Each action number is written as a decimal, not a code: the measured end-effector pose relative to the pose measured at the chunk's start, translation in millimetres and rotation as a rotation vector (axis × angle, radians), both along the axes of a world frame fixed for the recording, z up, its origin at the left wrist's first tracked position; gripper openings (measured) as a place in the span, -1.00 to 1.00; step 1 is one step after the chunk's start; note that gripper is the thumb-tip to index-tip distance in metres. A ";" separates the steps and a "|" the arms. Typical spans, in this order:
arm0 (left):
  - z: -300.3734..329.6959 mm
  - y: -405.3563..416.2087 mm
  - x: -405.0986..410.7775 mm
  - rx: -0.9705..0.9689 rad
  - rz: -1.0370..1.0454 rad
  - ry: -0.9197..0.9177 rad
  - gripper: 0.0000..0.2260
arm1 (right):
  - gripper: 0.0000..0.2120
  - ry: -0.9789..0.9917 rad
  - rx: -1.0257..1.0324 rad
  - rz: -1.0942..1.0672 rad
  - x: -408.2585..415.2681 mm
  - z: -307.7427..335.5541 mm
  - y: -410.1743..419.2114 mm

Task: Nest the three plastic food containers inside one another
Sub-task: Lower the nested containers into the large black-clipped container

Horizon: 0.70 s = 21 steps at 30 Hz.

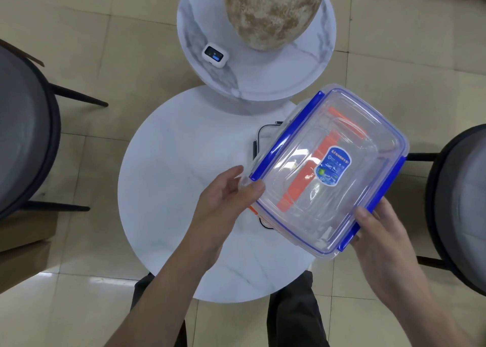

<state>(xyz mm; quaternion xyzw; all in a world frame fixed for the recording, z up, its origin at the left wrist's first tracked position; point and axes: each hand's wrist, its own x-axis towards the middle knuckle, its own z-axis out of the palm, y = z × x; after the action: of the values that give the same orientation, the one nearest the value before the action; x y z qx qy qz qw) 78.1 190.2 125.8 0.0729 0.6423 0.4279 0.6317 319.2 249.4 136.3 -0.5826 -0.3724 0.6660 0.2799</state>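
A clear blue-clipped container (328, 170) (orange-clipped one visible inside) is held tilted above the round white bench (171, 189), the left hand (226, 202) fingers and right hand (378, 233) fingers gripping its opposite near corners.

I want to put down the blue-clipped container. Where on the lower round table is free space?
The left half of the lower round table is bare, from its left rim to the left hand. The near part by the person's legs is bare too. The right side is crowded: the blue-clipped container, an orange-clipped container seen through it, and the right hand.
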 end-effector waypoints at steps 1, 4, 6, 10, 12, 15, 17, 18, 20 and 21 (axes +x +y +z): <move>-0.4 -0.2 -1.1 0.000 -0.004 -0.003 -0.26 | -0.51 -0.003 0.004 0.001 -1.8 0.7 -1.8; -0.2 0.3 -2.9 0.004 -0.010 -0.002 -0.24 | -0.53 -0.014 0.008 -0.012 -3.3 -0.1 -2.0; -1.8 0.0 -3.1 -0.003 -0.003 0.007 -0.27 | -0.48 -0.020 0.014 -0.032 -3.2 -1.1 -0.7; -2.3 -3.8 -3.5 -0.007 0.027 -0.004 -0.34 | -0.43 -0.024 0.028 -0.074 -3.4 -2.8 0.9; -0.9 -6.7 -1.8 -0.011 0.022 -0.012 -0.34 | -0.41 -0.027 0.040 -0.078 -2.7 -3.3 3.3; -0.8 -13.6 1.4 -0.011 0.005 -0.006 -0.33 | -0.42 -0.027 0.052 -0.082 -3.4 -2.9 9.0; -1.6 -18.4 3.7 -0.008 -0.010 0.002 -0.33 | -0.44 -0.019 0.057 -0.071 -4.2 -2.5 13.8; -2.1 -20.9 4.8 -0.007 -0.021 0.010 -0.28 | -0.46 -0.014 0.061 -0.063 -4.7 -2.5 16.3; -2.8 -24.5 8.6 -0.014 -0.038 0.019 -0.18 | -0.49 -0.008 0.061 -0.058 -4.1 -3.3 21.2; -2.7 -25.5 10.8 -0.018 -0.045 0.021 -0.16 | -0.50 -0.004 0.059 -0.057 -3.6 -3.6 23.6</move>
<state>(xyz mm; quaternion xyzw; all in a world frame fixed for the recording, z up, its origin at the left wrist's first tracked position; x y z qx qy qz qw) 88.9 164.7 123.1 0.0859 0.6510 0.4069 0.6350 315.6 273.0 132.7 -0.5858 -0.3756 0.6453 0.3151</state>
